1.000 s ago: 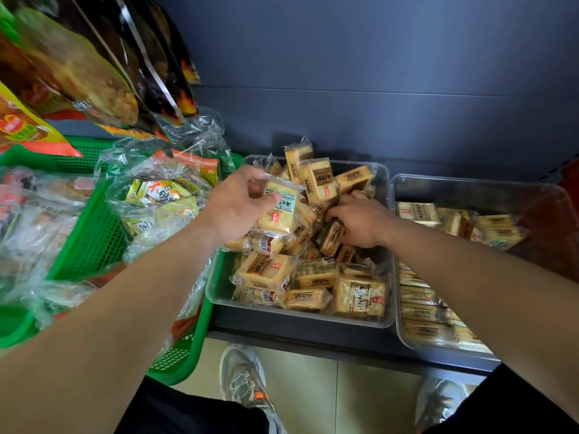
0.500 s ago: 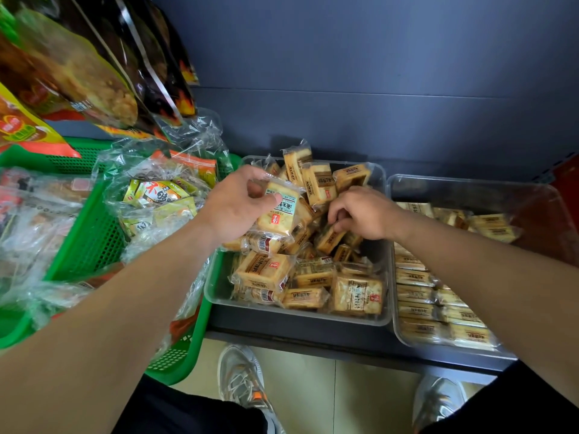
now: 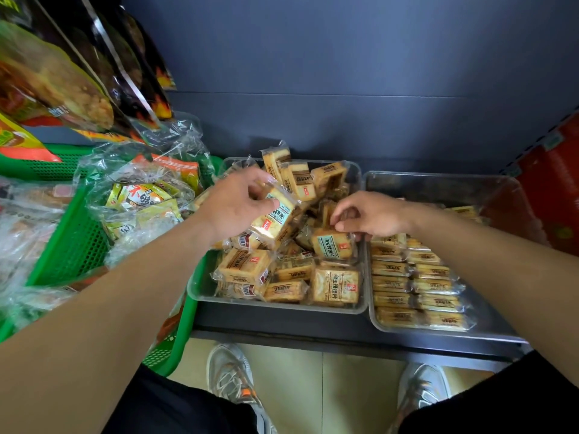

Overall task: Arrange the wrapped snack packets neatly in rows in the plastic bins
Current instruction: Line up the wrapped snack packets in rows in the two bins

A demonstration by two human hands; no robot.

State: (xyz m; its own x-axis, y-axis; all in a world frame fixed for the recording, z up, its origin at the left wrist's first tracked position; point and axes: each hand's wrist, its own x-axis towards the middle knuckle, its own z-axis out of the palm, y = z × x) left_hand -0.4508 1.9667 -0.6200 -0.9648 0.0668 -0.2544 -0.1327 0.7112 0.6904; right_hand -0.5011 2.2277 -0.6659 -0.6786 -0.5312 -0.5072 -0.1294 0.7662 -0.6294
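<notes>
The left hand (image 3: 235, 211) grasps one snack packet (image 3: 275, 219) over the left bin (image 3: 282, 306) (a loose heap inside). The right hand (image 3: 372, 216) curls over another packet (image 3: 332, 245); whether it grips, I cannot tell.

Bare forearms (image 3: 125, 296), black clothing (image 3: 175, 408) on the legs, grey mesh trainers (image 3: 230, 382) with small orange accents.
</notes>
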